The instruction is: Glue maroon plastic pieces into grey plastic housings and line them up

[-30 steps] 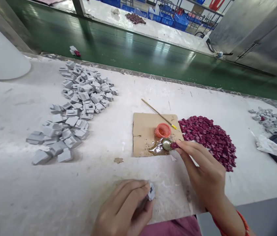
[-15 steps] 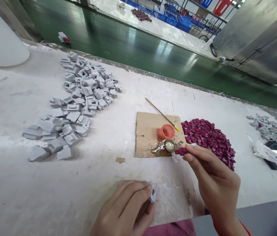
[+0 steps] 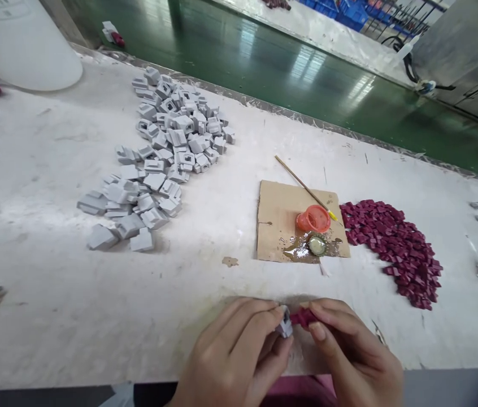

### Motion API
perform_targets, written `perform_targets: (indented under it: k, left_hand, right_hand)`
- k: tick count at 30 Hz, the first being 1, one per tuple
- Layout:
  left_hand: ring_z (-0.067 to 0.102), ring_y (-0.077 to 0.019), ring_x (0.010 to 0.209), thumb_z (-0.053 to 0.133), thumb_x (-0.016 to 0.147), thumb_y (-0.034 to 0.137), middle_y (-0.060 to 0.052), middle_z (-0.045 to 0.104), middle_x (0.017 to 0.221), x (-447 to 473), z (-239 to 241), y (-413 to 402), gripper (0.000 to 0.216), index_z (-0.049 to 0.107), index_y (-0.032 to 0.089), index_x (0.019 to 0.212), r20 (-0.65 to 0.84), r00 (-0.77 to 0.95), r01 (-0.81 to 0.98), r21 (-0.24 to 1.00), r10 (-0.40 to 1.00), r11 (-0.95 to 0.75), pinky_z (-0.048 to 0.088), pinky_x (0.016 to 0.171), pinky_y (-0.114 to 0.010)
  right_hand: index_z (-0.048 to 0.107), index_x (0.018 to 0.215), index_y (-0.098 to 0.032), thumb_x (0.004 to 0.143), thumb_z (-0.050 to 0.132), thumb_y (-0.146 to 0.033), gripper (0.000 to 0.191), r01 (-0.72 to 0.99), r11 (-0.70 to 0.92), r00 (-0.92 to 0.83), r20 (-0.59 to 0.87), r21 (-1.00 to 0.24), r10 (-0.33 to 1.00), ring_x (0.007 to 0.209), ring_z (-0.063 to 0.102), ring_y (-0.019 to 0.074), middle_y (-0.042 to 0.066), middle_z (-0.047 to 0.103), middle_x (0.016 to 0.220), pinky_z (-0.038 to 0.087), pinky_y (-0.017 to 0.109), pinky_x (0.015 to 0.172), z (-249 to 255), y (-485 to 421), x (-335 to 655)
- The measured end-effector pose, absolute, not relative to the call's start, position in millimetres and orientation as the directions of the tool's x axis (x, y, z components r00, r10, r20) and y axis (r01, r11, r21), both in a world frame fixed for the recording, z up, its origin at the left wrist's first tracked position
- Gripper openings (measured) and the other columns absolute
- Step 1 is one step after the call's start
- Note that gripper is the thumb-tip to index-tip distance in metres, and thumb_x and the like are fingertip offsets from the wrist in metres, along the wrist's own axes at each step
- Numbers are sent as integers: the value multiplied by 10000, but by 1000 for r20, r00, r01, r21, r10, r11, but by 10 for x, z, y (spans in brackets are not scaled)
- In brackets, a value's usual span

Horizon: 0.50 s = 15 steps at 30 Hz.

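Observation:
Near the table's front edge, my left hand (image 3: pixel 239 345) is closed on a small grey plastic piece (image 3: pixel 285 323) with a slot in its end. Facing it, my right hand (image 3: pixel 349 345) pinches a small maroon plastic piece (image 3: pixel 303 318). The maroon piece's narrow end is at the slotted end of the grey one; whether it has entered the slot I cannot tell. Beyond my hands lies a cardboard sheet (image 3: pixel 275 195) bearing a red cup (image 3: pixel 313 219), a bottle cap (image 3: pixel 317 244) and a wet, shiny spill. A thin stick with a yellow tip (image 3: pixel 302 183) rests partly on the cardboard.
A heap of grey pieces (image 3: pixel 179 130) spreads over the table's left side. Right of the cardboard is a maroon heap (image 3: pixel 395 243). A large white container (image 3: pixel 31 51) stands at upper left. A green conveyor belt (image 3: pixel 264 51) runs along the far edge.
My right hand has brought the maroon piece from beside the bottle cap down to the grey piece in my left hand. The camera view has shifted, so the table's things appear farther right.

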State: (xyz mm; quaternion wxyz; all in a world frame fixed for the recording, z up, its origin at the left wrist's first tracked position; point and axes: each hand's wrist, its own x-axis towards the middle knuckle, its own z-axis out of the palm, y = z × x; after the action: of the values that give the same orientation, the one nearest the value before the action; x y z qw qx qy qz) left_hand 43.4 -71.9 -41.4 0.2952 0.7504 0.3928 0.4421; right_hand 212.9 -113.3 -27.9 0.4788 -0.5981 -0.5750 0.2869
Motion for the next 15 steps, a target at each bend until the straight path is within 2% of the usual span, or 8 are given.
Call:
perform_targets:
  k: [5, 15]
  left_hand:
    - [700, -161, 804, 662, 810, 51, -54, 733, 849, 445, -408, -717, 158, 658, 146, 936, 416, 292, 326, 803, 861, -499, 606, 750, -247]
    - [693, -165, 828, 670, 804, 37, -64, 732, 865, 441, -397, -717, 166, 668, 121, 947, 404, 312, 313, 811, 860, -494, 602, 773, -251]
  right_hand:
    - [705, 1036, -250, 860, 653, -102, 235, 470, 136, 131, 221, -872, 967, 849, 698, 171, 53, 708, 935, 622, 231, 674, -267, -1137, 2124]
    - [669, 1056, -215, 866, 628, -65, 246, 555, 177, 45, 242, -813, 969, 869, 684, 153, 52, 688, 959, 607, 216, 718, -278, -1144, 2135]
